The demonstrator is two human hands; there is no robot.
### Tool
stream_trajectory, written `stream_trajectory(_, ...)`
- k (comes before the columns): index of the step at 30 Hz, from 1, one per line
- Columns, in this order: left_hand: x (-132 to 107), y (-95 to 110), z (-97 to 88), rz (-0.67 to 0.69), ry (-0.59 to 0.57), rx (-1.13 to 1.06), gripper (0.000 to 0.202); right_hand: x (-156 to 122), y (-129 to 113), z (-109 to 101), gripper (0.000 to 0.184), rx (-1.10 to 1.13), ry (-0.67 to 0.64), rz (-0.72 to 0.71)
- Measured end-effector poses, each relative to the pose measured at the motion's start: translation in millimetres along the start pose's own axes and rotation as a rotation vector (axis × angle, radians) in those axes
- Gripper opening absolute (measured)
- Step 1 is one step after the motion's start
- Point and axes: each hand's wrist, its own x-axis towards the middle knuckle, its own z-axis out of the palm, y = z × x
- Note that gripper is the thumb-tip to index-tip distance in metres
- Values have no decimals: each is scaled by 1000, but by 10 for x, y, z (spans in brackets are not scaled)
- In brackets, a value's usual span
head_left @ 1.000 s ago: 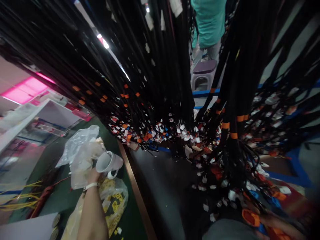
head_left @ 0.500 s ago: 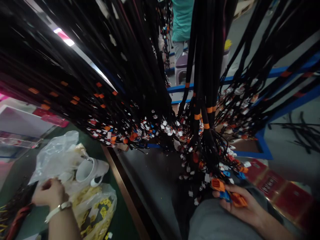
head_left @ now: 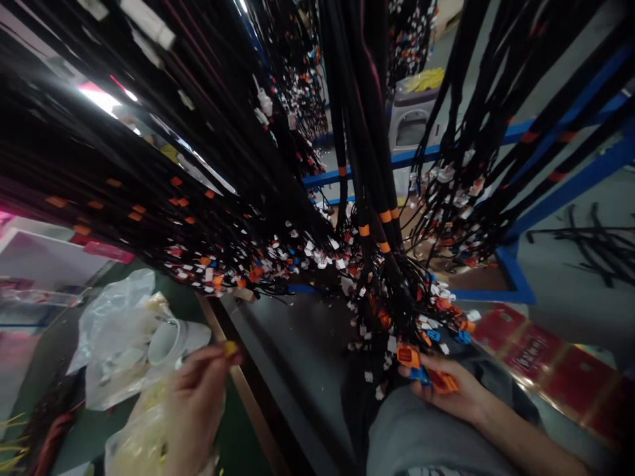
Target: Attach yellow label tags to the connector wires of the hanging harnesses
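Note:
My left hand [head_left: 196, 396] is raised over the green table [head_left: 243, 416], thumb and fingertips pinched on a small yellow plastic piece [head_left: 230, 348]. Under that wrist lies a clear bag of yellow pieces [head_left: 141, 426], partly covered by the hand. By my knee, my right hand [head_left: 459, 387] is closed around several wire connectors: an orange connector [head_left: 408, 356] faces up, with a blue connector [head_left: 419, 375] beside it. These hang at the lower end of a black wire harness [head_left: 381, 231] with orange tape bands. The fingers partly hide the connectors.
A white mug [head_left: 166, 340] and a clear plastic bag [head_left: 106, 337] sit on the table at left. Many hanging black harnesses [head_left: 268, 165] fill the space ahead. A blue metal frame [head_left: 518, 277] stands behind; a red flattened box [head_left: 536, 357] lies at right.
My left hand has moved right from beside the mug towards the table edge, and the yellow piece now shows in its fingertips. My right hand keeps its hold on the connectors.

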Motion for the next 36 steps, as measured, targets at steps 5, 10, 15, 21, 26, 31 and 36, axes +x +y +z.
stream_trajectory(5, -453, 38, 1182, -204, -603, -68, 20, -9, -50, -154, 20, -65, 33, -8)
stream_trajectory(10, -833, 31, 1892, -148, -861, -81, 13, -7, -79, -285, 24, -37, 15, -3)
stream_trajectory(15, -978, 16, 2067, 108, -833, 26, 15, 13, -106, -352, 28, -21, -13, 16)
stream_trajectory(21, -1017, -36, 2073, 216, -824, 141, 20, 29, -119, -359, 24, -5, -23, 34)
stream_trajectory(26, -1066, -48, 2033, 306, -813, 278, 25, 45, -126, -364, 29, -38, -40, 44)
stream_trajectory(31, -1085, -53, 1999, 307, -825, 330, 23, 23, -170, -314, 25, -126, -58, 33)
stream_trajectory(36, -1088, -72, 1991, 238, -837, 353, 16, 10, -201, -263, 21, -215, -158, -1)
